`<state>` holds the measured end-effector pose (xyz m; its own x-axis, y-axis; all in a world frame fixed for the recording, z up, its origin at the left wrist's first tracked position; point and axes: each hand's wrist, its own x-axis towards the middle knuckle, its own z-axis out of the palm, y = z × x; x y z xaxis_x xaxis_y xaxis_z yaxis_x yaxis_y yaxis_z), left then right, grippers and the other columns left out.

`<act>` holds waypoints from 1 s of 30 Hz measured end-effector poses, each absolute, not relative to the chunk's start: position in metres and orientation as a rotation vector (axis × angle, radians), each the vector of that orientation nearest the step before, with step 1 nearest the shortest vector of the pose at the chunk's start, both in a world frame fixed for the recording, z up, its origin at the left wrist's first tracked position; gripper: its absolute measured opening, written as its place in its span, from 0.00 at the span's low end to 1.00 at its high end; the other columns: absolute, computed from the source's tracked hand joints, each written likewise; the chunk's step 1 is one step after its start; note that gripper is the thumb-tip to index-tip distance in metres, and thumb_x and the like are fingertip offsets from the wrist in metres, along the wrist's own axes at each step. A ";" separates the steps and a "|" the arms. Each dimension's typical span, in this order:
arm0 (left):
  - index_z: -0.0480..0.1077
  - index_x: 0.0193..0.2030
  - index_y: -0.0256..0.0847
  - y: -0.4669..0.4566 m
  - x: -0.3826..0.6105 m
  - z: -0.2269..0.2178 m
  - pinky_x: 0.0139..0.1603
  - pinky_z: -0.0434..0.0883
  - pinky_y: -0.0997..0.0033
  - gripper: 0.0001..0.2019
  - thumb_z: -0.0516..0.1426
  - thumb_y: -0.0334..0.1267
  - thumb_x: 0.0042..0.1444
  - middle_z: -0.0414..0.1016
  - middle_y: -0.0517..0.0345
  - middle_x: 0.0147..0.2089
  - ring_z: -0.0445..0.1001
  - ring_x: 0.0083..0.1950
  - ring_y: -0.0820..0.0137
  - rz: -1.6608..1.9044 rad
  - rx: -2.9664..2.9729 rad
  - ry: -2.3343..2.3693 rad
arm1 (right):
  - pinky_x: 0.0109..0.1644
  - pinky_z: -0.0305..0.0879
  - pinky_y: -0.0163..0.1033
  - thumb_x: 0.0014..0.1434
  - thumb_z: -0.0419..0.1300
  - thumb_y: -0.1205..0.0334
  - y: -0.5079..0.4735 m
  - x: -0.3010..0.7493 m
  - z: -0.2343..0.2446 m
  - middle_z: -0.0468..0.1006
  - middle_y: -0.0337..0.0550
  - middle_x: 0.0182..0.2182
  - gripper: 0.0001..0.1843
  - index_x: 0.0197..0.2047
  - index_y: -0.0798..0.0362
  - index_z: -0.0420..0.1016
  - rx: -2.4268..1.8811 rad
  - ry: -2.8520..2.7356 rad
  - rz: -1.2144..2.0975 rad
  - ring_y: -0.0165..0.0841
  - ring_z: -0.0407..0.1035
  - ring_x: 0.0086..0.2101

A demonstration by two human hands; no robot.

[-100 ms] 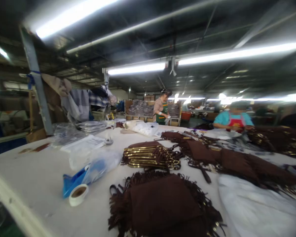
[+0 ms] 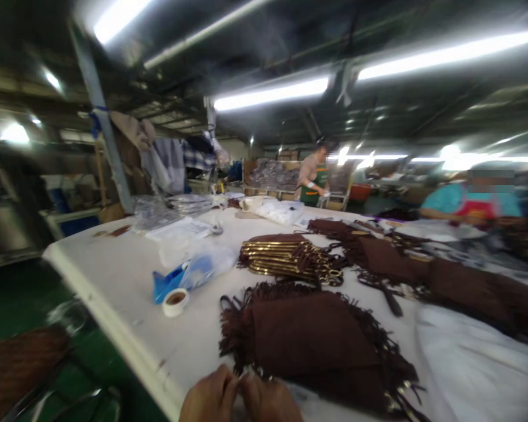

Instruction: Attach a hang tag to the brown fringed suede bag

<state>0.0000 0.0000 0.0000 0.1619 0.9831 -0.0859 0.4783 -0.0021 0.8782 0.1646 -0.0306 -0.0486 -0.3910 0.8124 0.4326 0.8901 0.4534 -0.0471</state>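
Observation:
Both my hands are together at the bottom edge, by the near left corner of a stack of dark brown fringed fabric pieces [image 2: 308,334]. My left hand [image 2: 209,395] is closed, its fingers bent and pinched. Beside it, thumbs nearly touching, my right hand [image 2: 268,400] is also closed. What the fingertips hold is blurred and too small to name. Beyond the stack lies a pile of brown fringed pieces with gold metal bars [image 2: 277,258]. To the left rest a blue tape dispenser [image 2: 169,281] and a white tape roll [image 2: 175,302].
White plastic sheeting [image 2: 475,363] covers the right side of the white table [image 2: 114,281]. More brown fringed pieces [image 2: 466,281] stretch across it. Clear bags [image 2: 149,212] lie at the far left. Two people work across the table. A brown chair seat [image 2: 24,363] stands at lower left.
My view has swung left and down, so the table's contents appear further right. Both my hands have come into view at the bottom edge.

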 end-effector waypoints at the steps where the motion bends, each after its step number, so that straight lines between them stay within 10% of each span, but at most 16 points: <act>1: 0.69 0.24 0.40 0.005 -0.001 -0.002 0.36 0.61 0.70 0.09 0.58 0.33 0.56 0.69 0.59 0.24 0.65 0.30 0.69 0.709 1.689 1.414 | 0.30 0.69 0.35 0.64 0.55 0.69 -0.030 0.163 -0.054 0.76 0.41 0.33 0.06 0.44 0.57 0.70 -1.402 -2.337 -0.235 0.30 0.71 0.28; 19: 0.71 0.22 0.32 0.020 0.001 -0.018 0.25 0.73 0.70 0.09 0.52 0.35 0.38 0.69 0.50 0.21 0.69 0.22 0.68 0.267 0.493 1.146 | 0.28 0.61 0.37 0.59 0.50 0.77 -0.038 0.162 -0.049 0.74 0.38 0.28 0.13 0.44 0.54 0.66 -1.177 -2.328 -0.288 0.32 0.71 0.25; 30: 0.75 0.37 0.23 0.034 -0.026 -0.007 0.31 0.77 0.68 0.13 0.54 0.31 0.49 0.78 0.40 0.32 0.78 0.33 0.62 0.046 0.388 0.854 | 0.30 0.63 0.37 0.63 0.47 0.75 -0.039 0.167 -0.053 0.76 0.40 0.31 0.14 0.49 0.53 0.64 -1.164 -2.291 -0.120 0.33 0.72 0.27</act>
<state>-0.0261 0.0336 -0.0067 0.6601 0.1929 -0.7260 0.1146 0.9293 0.3511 0.1668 -0.0385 -0.0530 -0.4653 0.7172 0.5187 0.7674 0.6189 -0.1673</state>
